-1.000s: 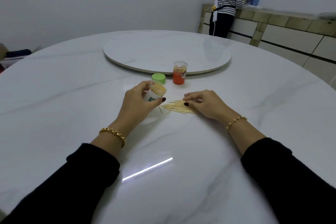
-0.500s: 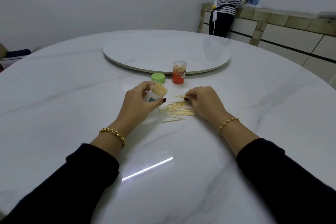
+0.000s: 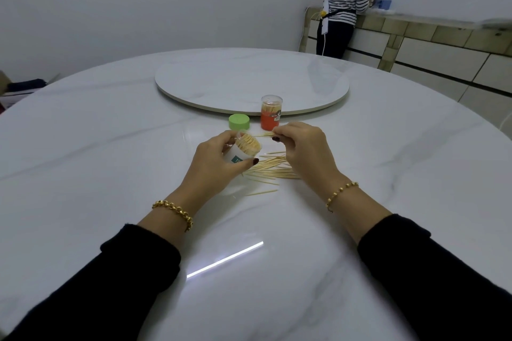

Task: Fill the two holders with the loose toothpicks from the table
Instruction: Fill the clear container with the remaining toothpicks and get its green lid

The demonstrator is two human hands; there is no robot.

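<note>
My left hand (image 3: pixel 214 165) grips a clear green-labelled toothpick holder (image 3: pixel 243 149), tilted toward the right and nearly full of toothpicks. My right hand (image 3: pixel 303 151) pinches a small bunch of toothpicks (image 3: pixel 264 135) just right of the holder's mouth, a little above the table. Loose toothpicks (image 3: pixel 270 171) lie scattered on the white marble table (image 3: pixel 110 174) between and below my hands. A second holder with an orange base (image 3: pixel 271 116) stands upright behind my right hand, filled and capped with a clear lid.
A green lid (image 3: pixel 239 121) lies on the table left of the orange holder. A large round turntable (image 3: pixel 249 83) sits behind them. A person in a striped top (image 3: pixel 345 5) stands at a tiled counter far right.
My right hand lifted off the pile with a pinch of toothpicks and rose toward the holder's mouth. The pile spread out slightly. My left hand kept holding the tilted holder.
</note>
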